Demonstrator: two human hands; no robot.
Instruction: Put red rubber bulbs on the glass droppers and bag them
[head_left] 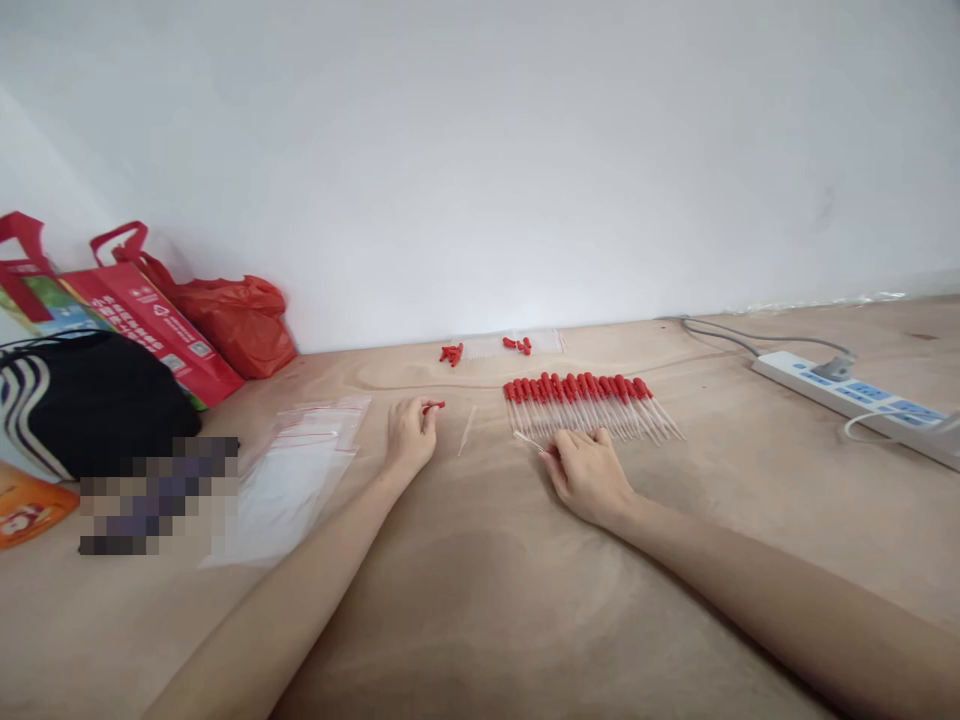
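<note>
My left hand point(410, 438) pinches a small red rubber dropper bulb point(434, 407) between thumb and finger. Between my hands a thin clear dropper tube point(467, 431) lies by itself on the wood. My right hand point(589, 475) is closed around another clear dropper tube point(529, 440), whose end sticks out to the left. Just beyond that hand lies a row of droppers point(577, 390), red bulbs pointing to the wall and clear tips toward me. My right fingers hide some of those tips.
Loose red bulbs point(451, 354) and a clear bag point(545, 342) lie by the wall. Left are clear zip bags point(300, 470), a red plastic bag point(236, 315), a black bag point(97, 400) and an orange packet point(30, 505). A white power strip point(855, 395) with cords lies right.
</note>
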